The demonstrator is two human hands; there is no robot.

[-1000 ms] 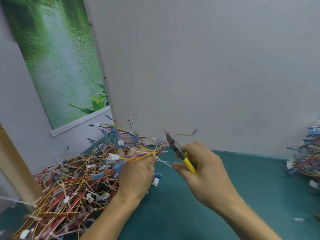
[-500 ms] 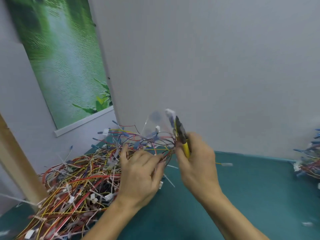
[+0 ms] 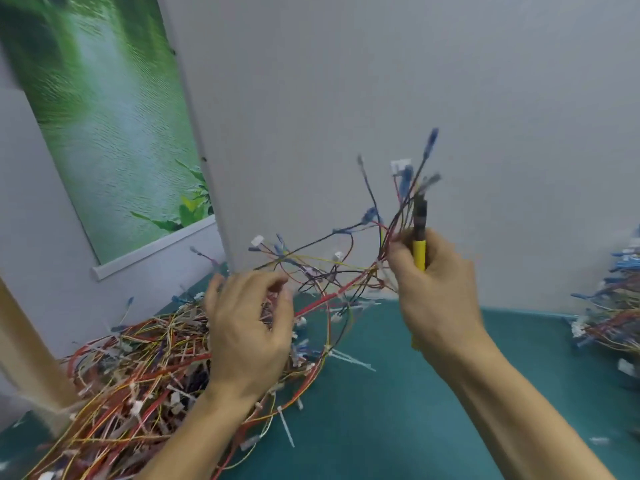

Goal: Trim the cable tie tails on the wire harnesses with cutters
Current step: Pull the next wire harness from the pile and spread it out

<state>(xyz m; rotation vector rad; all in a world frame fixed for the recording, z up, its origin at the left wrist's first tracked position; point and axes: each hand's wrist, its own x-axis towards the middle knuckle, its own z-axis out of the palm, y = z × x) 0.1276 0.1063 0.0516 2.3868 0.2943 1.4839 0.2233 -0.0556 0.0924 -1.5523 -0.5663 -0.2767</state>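
My right hand [image 3: 440, 299] grips the yellow-handled cutters [image 3: 419, 251] upright, jaws pointing up. The same hand pinches one wire harness [image 3: 332, 296] and holds it lifted above the table. The harness's blue and white connector ends [image 3: 403, 176] fan out above the fist. My left hand [image 3: 249, 327] hovers over the big tangled pile of harnesses [image 3: 138, 386] with its fingers curled. I see only the back of this hand, so whether it holds wires is hidden. White cable tie tails [image 3: 349, 358] stick out of the wires near the pile's right edge.
A second, smaller heap of harnesses [image 3: 613, 323] lies at the right edge of the green table mat [image 3: 415, 410]. A grey wall panel [image 3: 381, 98] stands close behind the table. A wooden post [image 3: 24, 341] rises at the left beside the pile.
My right hand has risen and moved right, pulling one harness up out of the pile with the cutters still in it. My left hand has stayed over the pile.
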